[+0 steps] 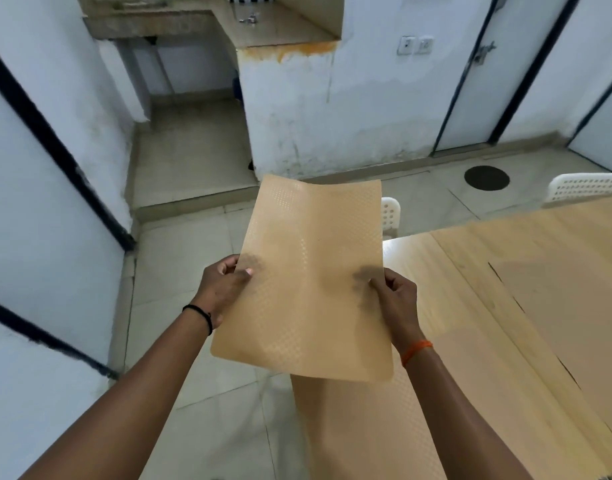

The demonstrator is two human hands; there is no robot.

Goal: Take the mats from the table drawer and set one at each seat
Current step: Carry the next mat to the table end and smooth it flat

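– Where is the mat (308, 282)?
– We hold it in the air, over the bench (505, 306) corner.
– And our fingers?
– Left hand (225, 285) and right hand (396, 299) pinch its side edges

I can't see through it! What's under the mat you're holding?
Below the mat you can see floor tiles and the table corner. Fingers show through as dark smudges. Whatever lies directly beneath stays hidden.

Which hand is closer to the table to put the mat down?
Probably the right hand. It pinches the mat on the side over the table, while the left hand holds the edge out over the floor.
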